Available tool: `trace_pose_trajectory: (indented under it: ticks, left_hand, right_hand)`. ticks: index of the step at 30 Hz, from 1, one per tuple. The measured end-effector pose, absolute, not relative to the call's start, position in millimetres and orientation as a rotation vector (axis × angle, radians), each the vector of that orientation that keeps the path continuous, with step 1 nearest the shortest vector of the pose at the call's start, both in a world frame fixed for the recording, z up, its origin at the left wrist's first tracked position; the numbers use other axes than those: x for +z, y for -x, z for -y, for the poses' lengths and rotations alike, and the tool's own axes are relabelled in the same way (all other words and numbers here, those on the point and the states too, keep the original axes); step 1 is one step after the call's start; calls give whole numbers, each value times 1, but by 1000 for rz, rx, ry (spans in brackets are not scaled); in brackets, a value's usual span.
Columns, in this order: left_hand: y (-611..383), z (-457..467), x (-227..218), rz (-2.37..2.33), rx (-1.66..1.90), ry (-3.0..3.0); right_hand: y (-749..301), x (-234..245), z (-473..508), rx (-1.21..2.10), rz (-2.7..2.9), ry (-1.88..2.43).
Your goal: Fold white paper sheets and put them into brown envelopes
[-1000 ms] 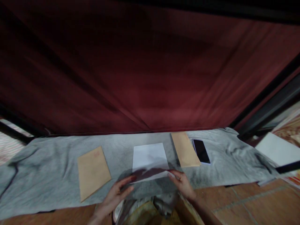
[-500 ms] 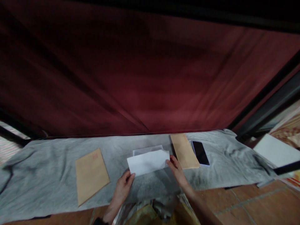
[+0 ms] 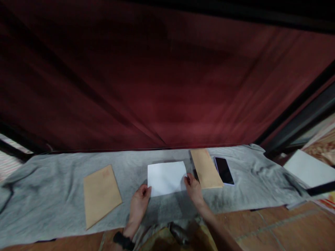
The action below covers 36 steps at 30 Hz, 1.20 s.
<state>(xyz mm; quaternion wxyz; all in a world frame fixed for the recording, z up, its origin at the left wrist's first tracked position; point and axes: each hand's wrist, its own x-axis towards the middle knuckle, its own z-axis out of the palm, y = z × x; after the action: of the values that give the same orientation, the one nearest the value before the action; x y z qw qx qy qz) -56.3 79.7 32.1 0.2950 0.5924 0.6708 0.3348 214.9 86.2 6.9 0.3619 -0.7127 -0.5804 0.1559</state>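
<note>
A white sheet of paper (image 3: 166,177) lies between my two hands, over the grey cloth. My left hand (image 3: 140,200) pinches its lower left corner between thumb and fingers. On the other side, my right hand (image 3: 193,188) grips the right edge. To the right of that hand lies a brown envelope (image 3: 206,169), which looks like the top of a small stack. Another brown envelope (image 3: 102,196), with a faint reddish mark near its top corner, rests apart to the left of my left hand.
The grey cloth (image 3: 70,216) covers a long low surface. A phone (image 3: 224,170) with a dark screen lies beside the right envelope. Behind hangs a dark red fabric (image 3: 167,104) on a black frame. A white board (image 3: 310,169) stands far right, above the tiled floor (image 3: 274,223).
The paper has come to look taller and squarer, and the separate pale sheet seen behind it no longer shows. My left hand has shifted slightly, bringing a black wristband into view.
</note>
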Motion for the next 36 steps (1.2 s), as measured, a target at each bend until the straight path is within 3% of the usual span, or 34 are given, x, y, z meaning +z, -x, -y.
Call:
trace_pose_trajectory:
  ticks: [6,12,23,29,36]
  left_hand:
    - [48,-82,38,-1960,690,-1596]
    - [41,-81,52,-2064,487,-1633]
    - [38,-81,58,-2117,378,-1657]
    - [40,-85,56,-2078,386,-1641]
    - [40,-87,54,-2089,388,-1625]
  right_hand:
    - [-207,6,-85,32,1735,1980]
    - [-204,12,-89,-117,1892,2040]
    - [-200,12,-87,-106,1836,1972]
    - [-161,22,-85,33,2013,1635]
    - [-133,1,-88,79,2076,1609]
